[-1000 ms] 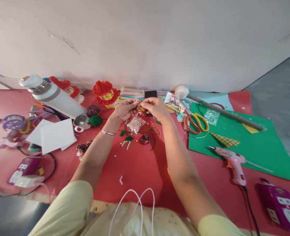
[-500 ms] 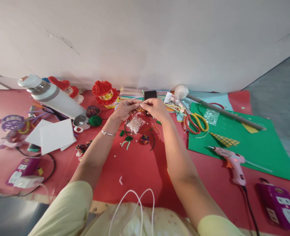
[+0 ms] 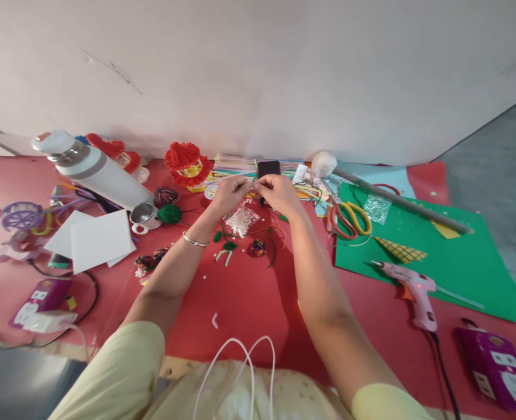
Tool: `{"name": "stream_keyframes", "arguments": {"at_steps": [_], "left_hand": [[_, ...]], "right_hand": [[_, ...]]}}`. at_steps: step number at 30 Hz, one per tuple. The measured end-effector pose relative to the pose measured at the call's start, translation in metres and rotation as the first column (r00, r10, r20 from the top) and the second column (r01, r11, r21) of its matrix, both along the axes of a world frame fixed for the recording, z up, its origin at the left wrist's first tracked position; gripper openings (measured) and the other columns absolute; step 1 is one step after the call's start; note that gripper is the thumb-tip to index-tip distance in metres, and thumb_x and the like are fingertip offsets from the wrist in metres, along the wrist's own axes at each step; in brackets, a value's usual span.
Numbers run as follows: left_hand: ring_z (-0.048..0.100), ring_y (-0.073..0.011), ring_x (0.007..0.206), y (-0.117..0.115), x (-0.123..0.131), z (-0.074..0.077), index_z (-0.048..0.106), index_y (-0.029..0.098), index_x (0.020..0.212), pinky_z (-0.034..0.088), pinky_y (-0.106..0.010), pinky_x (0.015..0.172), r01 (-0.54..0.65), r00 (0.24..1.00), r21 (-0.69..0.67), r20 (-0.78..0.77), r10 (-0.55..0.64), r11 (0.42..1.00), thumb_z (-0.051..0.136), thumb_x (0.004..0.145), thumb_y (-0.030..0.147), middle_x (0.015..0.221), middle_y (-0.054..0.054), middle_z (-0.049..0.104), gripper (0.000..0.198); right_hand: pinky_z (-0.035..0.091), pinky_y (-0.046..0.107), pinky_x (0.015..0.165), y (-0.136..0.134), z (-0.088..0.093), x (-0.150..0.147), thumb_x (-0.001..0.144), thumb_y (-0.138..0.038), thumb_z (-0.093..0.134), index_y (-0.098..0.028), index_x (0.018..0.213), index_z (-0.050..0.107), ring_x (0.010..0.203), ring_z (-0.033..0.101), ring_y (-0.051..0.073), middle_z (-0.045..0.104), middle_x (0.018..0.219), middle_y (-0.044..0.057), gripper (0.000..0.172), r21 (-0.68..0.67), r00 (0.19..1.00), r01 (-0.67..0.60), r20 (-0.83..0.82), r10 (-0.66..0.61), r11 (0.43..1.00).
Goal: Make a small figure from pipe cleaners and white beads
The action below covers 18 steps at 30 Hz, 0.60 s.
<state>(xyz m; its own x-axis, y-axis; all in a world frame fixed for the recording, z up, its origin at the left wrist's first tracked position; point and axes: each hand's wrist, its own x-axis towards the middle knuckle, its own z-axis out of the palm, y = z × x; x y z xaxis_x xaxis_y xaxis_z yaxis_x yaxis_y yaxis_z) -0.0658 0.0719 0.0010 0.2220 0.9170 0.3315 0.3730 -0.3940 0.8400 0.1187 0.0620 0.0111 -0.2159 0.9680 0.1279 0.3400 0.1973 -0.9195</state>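
My left hand (image 3: 232, 193) and my right hand (image 3: 276, 191) meet at the fingertips over the far middle of the red table. Both pinch closed at the same spot; whatever lies between the fingers is too small to make out. Just below them is a packet of pearl-like white beads (image 3: 240, 221). A dark multicoloured yarn ball (image 3: 258, 248), a small green yarn piece (image 3: 229, 246) and a pale bent strip (image 3: 223, 256) lie nearer me. Behind my right hand rests a black phone (image 3: 268, 168).
Left stand a white bottle (image 3: 104, 175), a steel-lined cup (image 3: 144, 217), green yarn (image 3: 169, 214) and white cards (image 3: 101, 242). Right are scissors (image 3: 358, 219), a pink glue gun (image 3: 409, 286) on green sheet (image 3: 463, 268) and a purple power box (image 3: 497, 367). A red woolly model (image 3: 185, 163) sits behind.
My left hand has shifted slightly right and its fingers have curled more. A round, spotted disc now shows beside it. My right hand has barely moved.
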Motion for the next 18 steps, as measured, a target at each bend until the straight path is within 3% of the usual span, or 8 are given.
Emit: {"name": "stream_keyframes", "arguments": {"at_steps": [2, 6, 11, 14, 16, 18], "left_hand": [[0.042, -0.0126, 0.062, -0.003, 0.001, 0.006, 0.056, 0.018, 0.063, 0.032, -0.029, 0.06, -0.031, 0.999, 0.014, -0.021, 0.031, 0.999, 0.064, 0.086, 0.032, 0.061, 0.001, 0.049, 0.028], [0.052, -0.015, 0.067, -0.004, -0.001, 0.011, 0.069, 0.017, 0.071, 0.039, -0.029, 0.065, -0.056, 0.998, -0.003, -0.023, 0.056, 0.998, 0.068, 0.084, 0.036, 0.068, -0.002, 0.065, 0.023], [0.057, -0.0153, 0.068, 0.0, -0.009, 0.011, 0.072, 0.017, 0.076, 0.044, -0.029, 0.067, -0.045, 0.997, -0.012, 0.056, 0.045, 0.999, 0.071, 0.086, 0.036, 0.071, -0.003, 0.068, 0.022], [0.058, -0.0154, 0.07, 0.002, -0.014, 0.014, 0.072, 0.016, 0.078, 0.044, -0.029, 0.067, -0.028, 0.999, 0.005, 0.043, 0.028, 1.0, 0.069, 0.088, 0.034, 0.073, -0.004, 0.068, 0.02], [0.059, -0.0165, 0.073, 0.003, -0.019, 0.015, 0.073, 0.016, 0.083, 0.046, -0.03, 0.069, -0.006, 0.999, 0.008, -0.033, 0.007, 1.0, 0.068, 0.088, 0.032, 0.077, -0.004, 0.069, 0.017], [0.061, -0.0195, 0.081, 0.004, -0.026, 0.014, 0.074, 0.017, 0.085, 0.048, -0.033, 0.076, 0.011, 0.977, 0.042, -0.213, -0.002, 0.999, 0.068, 0.087, 0.029, 0.086, -0.007, 0.072, 0.013]], "right_hand": [[0.058, 0.029, 0.073, -0.001, 0.002, 0.0, 0.091, -0.031, 0.067, -0.017, 0.104, 0.075, 0.081, 0.073, 0.019, 0.079, 0.091, 0.007, 0.021, 0.007, 0.998, -0.021, -0.054, 0.021, 1.0], [0.058, 0.027, 0.075, -0.005, 0.008, -0.003, 0.084, -0.025, 0.074, -0.019, 0.125, 0.071, 0.089, 0.073, 0.017, 0.078, 0.116, 0.008, 0.041, 0.034, 0.988, -0.075, -0.133, 0.079, 0.997], [0.051, 0.023, 0.056, -0.009, 0.013, -0.003, 0.091, -0.033, 0.069, -0.017, 0.109, 0.078, 0.068, 0.07, 0.014, 0.079, 0.09, 0.006, 0.025, -0.081, 0.989, -0.101, -0.113, 0.091, 0.992], [0.052, 0.023, 0.058, -0.009, 0.012, -0.003, 0.092, -0.033, 0.07, -0.017, 0.099, 0.078, 0.069, 0.071, 0.014, 0.078, 0.088, 0.005, 0.019, -0.058, 0.99, -0.094, -0.109, 0.088, 0.994], [0.054, 0.024, 0.06, -0.008, 0.01, -0.002, 0.092, -0.031, 0.069, -0.017, 0.094, 0.076, 0.07, 0.072, 0.015, 0.078, 0.089, 0.005, 0.016, -0.064, 0.99, -0.086, -0.113, 0.078, 0.994], [0.055, 0.024, 0.057, -0.007, 0.008, -0.003, 0.094, -0.032, 0.067, -0.018, 0.096, 0.072, 0.071, 0.074, 0.016, 0.078, 0.092, 0.006, 0.015, -0.1, 0.988, -0.072, -0.143, 0.057, 0.992]]}}
